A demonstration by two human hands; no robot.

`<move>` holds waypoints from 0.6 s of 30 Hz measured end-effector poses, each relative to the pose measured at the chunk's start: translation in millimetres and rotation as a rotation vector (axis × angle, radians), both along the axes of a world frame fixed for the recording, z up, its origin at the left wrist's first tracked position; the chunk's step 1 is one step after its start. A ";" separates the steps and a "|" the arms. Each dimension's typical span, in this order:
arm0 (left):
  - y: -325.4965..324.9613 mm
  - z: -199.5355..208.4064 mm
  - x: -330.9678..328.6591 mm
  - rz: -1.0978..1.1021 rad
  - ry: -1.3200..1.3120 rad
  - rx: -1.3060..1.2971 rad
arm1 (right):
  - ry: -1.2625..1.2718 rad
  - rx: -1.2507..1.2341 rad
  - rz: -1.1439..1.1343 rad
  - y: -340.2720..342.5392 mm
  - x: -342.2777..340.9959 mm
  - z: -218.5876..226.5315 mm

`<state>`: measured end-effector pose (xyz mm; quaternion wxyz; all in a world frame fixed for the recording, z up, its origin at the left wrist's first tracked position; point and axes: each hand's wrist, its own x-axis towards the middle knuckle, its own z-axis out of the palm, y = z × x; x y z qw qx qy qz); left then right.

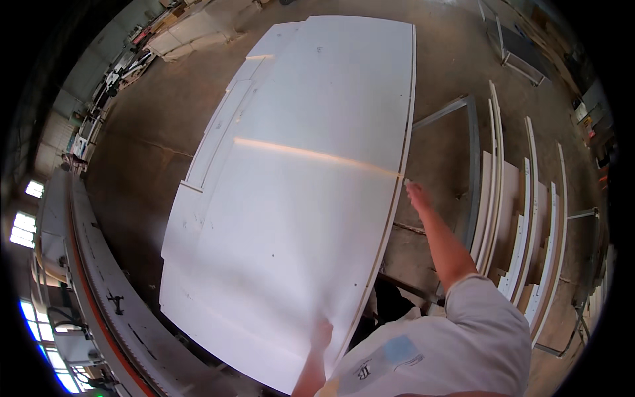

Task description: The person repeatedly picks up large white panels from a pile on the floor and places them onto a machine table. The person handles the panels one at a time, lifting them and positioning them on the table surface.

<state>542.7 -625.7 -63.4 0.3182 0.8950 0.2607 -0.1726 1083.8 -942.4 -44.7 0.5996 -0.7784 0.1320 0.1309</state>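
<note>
Filling most of the view, a large white rectangular laminated board [291,198] is held above a stack of similar white panels [218,126] whose edges show at its left side. The right hand [417,196] is stretched out to the board's long right edge, about halfway along, and is closed on that edge. The left hand [322,333] is pressed against the near end of the board, fingers on its top face; whether the thumb wraps beneath cannot be told.

Just right of the board, a grey metal frame [471,165] is seen standing on the brown concrete floor [152,112], and beyond it a rack of upright white and wood-coloured panels [522,225] is set on edge, near the outstretched forearm. Along the left, a long grey machine bed with an orange strip [86,278] runs beside the stack. More pale boards [192,30] are piled at the far upper left, well apart. A second metal frame [519,53] lies at the upper right.
</note>
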 end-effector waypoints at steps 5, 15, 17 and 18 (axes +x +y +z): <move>-5.9 27.9 39.3 0.003 0.380 0.040 | 0.147 -0.062 -0.092 22.2 96.4 6.9; -17.2 32.4 65.5 0.123 0.614 0.077 | 0.133 -0.189 -0.053 19.9 106.4 2.4; -16.3 37.4 71.4 0.135 0.630 0.052 | 0.164 -0.111 -0.081 12.8 105.0 -2.6; -16.7 39.9 72.4 0.145 0.639 0.038 | 0.186 -0.041 -0.095 8.1 105.0 -4.4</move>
